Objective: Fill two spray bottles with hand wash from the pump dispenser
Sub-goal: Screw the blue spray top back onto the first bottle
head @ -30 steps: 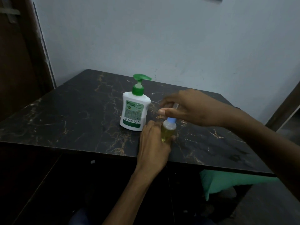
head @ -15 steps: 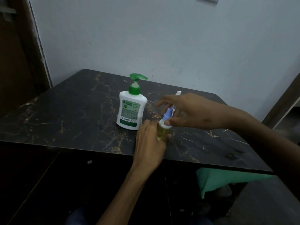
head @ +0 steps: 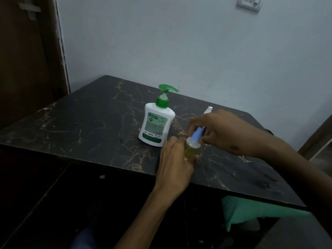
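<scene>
1. Standing on the dark marbled desk (head: 80, 126), near its front edge, is a small spray bottle (head: 190, 150) holding yellow-green liquid.
2. The left hand (head: 175, 164) wraps around the bottle's body from the near-left side, fingers curled on it, thumb at its lower right.
3. The right hand (head: 221, 130) comes in from the right, and its fingertips pinch the blue sprayer (head: 197, 133) that sits tilted at the bottle's neck.
4. The pump dispenser (head: 156, 122), white with a green pump head and label, stands upright just left of the bottle and a little farther back, its spout pointing right.
5. A second bottle (head: 208, 110) shows only its white top, beyond the right hand toward the far right of the desk; the hand hides the rest.
6. Green cloth (head: 251, 211) shows under the desk's near-right edge.
7. A pale wall (head: 179, 42) rises behind the desk, with a switch plate (head: 248, 3) high on the right and a brown door (head: 27, 60) on the left.
</scene>
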Demonstrator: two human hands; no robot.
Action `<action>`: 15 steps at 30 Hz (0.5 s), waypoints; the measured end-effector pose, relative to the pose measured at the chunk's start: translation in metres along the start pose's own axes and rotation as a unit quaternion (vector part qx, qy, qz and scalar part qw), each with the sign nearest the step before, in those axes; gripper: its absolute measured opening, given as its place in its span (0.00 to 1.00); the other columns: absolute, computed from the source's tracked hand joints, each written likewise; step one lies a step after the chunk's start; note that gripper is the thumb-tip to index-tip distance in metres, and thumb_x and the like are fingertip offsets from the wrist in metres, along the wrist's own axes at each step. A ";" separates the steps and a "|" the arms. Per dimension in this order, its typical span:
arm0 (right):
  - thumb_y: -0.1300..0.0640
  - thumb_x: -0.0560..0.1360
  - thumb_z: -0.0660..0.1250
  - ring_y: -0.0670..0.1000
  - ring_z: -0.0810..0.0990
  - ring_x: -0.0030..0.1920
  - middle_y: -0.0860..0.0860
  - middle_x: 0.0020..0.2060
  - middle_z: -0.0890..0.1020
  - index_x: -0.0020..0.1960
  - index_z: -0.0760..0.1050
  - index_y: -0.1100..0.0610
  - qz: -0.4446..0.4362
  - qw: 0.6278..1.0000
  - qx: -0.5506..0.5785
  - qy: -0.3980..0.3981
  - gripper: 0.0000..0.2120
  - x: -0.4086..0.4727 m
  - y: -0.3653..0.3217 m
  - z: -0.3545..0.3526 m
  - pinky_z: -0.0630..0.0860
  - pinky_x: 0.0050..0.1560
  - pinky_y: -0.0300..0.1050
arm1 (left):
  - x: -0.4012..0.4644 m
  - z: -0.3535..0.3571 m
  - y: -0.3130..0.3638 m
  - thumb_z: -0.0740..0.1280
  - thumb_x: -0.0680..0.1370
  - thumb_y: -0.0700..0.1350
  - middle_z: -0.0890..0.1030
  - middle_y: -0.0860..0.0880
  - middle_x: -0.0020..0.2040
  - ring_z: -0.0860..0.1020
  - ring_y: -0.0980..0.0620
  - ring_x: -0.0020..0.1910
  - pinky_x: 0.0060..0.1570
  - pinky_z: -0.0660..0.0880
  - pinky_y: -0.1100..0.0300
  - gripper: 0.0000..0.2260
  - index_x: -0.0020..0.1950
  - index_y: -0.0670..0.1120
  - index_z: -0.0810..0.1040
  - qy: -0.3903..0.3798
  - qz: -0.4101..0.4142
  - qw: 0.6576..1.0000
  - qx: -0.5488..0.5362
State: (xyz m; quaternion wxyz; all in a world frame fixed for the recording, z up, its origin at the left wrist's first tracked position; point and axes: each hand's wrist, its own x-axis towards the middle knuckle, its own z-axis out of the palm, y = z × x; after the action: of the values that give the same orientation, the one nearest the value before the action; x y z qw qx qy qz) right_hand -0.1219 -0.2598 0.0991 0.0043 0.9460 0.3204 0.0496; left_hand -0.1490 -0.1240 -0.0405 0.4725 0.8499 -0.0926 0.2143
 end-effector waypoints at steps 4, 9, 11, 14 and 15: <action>0.39 0.79 0.66 0.44 0.77 0.34 0.44 0.34 0.79 0.41 0.75 0.48 0.044 0.997 -0.063 0.023 0.15 0.004 0.000 0.009 0.67 0.33 0.38 | -0.002 0.002 -0.001 0.76 0.77 0.46 0.74 0.52 0.51 0.74 0.52 0.55 0.56 0.71 0.56 0.11 0.55 0.49 0.76 0.010 0.015 1.000 -0.012; 0.31 0.79 0.58 0.46 0.67 0.27 0.47 0.26 0.69 0.31 0.66 0.51 0.131 0.984 -0.075 0.097 0.28 0.009 -0.008 0.024 0.58 0.29 0.42 | -0.001 0.002 -0.001 0.75 0.77 0.45 0.75 0.51 0.54 0.74 0.51 0.57 0.58 0.73 0.53 0.12 0.58 0.48 0.78 0.013 0.014 1.000 -0.009; 0.26 0.75 0.56 0.47 0.69 0.28 0.48 0.28 0.72 0.33 0.68 0.52 0.127 0.985 -0.085 0.077 0.30 0.009 -0.006 0.020 0.59 0.29 0.43 | -0.002 0.001 -0.001 0.76 0.77 0.46 0.76 0.51 0.55 0.74 0.51 0.58 0.60 0.73 0.53 0.14 0.61 0.47 0.78 0.012 0.015 1.000 -0.011; 0.32 0.76 0.64 0.40 0.77 0.37 0.43 0.43 0.83 0.48 0.79 0.48 0.063 0.997 -0.015 0.033 0.20 0.005 -0.004 0.008 0.70 0.34 0.37 | -0.002 0.002 -0.001 0.76 0.77 0.47 0.76 0.51 0.54 0.75 0.50 0.57 0.60 0.73 0.53 0.17 0.63 0.47 0.78 0.016 0.014 1.000 -0.014; 0.39 0.77 0.69 0.37 0.78 0.41 0.40 0.47 0.83 0.53 0.80 0.46 0.041 0.999 0.018 0.018 0.12 0.003 -0.004 0.003 0.72 0.38 0.34 | -0.001 0.002 -0.001 0.77 0.77 0.48 0.75 0.51 0.53 0.75 0.50 0.57 0.59 0.73 0.53 0.16 0.61 0.47 0.78 0.017 0.011 1.000 -0.013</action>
State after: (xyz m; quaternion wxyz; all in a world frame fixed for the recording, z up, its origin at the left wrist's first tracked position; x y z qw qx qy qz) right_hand -0.1215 -0.2547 0.0963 -0.0204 0.9571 0.2826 0.0609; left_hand -0.1490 -0.1253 -0.0431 0.4830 0.8385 -0.0966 0.2329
